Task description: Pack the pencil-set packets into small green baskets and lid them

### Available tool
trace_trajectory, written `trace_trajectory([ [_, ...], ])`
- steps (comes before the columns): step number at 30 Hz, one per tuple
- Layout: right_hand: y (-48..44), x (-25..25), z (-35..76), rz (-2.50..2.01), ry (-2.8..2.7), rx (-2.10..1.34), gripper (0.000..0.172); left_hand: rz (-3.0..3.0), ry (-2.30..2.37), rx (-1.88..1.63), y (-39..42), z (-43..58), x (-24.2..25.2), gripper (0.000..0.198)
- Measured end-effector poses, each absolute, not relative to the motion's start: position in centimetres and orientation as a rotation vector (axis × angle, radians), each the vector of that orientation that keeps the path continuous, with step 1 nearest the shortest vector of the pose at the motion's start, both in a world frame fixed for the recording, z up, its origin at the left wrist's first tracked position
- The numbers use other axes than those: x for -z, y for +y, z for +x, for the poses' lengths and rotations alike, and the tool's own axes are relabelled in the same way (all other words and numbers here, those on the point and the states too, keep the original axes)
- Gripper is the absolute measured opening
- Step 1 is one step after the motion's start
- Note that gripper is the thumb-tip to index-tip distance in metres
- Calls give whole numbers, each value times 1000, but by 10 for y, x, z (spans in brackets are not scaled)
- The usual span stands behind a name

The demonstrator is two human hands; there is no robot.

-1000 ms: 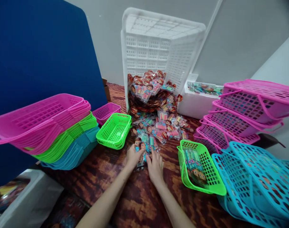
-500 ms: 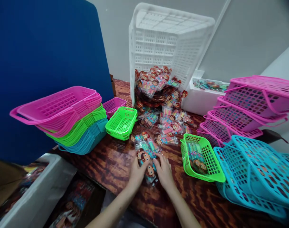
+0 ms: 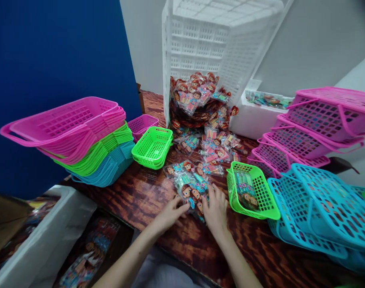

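A small pile of clear plastic packets [image 3: 192, 192] with printed doll figures lies on the dark wood-grained table in front of me. My right hand [image 3: 215, 208] grips the pile's right side, thumb over the packets and fingers along the edge. At the lower left of the pile is my left hand [image 3: 172, 214], thumb and fingers apart, fingertips close to the packets and holding nothing. A green basket [image 3: 266, 196] with several similar packets inside stands to the right of my right hand. More loose packets [image 3: 215, 150] spread out behind the pile.
A white crate [image 3: 197, 48] lies tipped on its side at the back, spilling packets. Stacked pink, green and blue baskets [image 3: 101, 148] stand left, beside a green basket [image 3: 152, 148]. Filled pink baskets [image 3: 317, 136] and blue baskets [image 3: 329, 208] crowd the right. A foam box [image 3: 62, 236] sits below left.
The pile has shifted slightly right with my right hand. My left hand has loosened from its left side and drawn back a little. The camera view has tilted down slightly.
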State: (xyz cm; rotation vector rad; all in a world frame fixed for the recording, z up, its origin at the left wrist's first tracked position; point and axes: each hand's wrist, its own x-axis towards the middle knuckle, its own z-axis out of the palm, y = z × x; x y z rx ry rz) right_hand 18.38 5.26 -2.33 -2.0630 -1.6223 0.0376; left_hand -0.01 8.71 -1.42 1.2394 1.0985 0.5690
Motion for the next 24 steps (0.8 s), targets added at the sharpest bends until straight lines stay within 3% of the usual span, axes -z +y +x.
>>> trace_trajectory([
  [5, 32, 18, 191, -2032, -1607, -30, 37, 1470, 1241, -569, 107, -31, -9, 33],
  [9, 15, 33, 197, -2204, -1421, -72, 48, 1741, 1388, -735, 112, -12, -27, 19],
  [14, 27, 36, 189, -2265, -1328, -223, 60, 2308, 1326, -448, 76, 44, -11, 28],
  [18, 61, 32, 186, -2207, -1257, -364, 64, 2318, 1207, -371, 43, 64, 8, 40],
  [24, 69, 50, 199, -1974, -968, -568, 82, 2259, 902, -386, 67, 31, -13, 33],
])
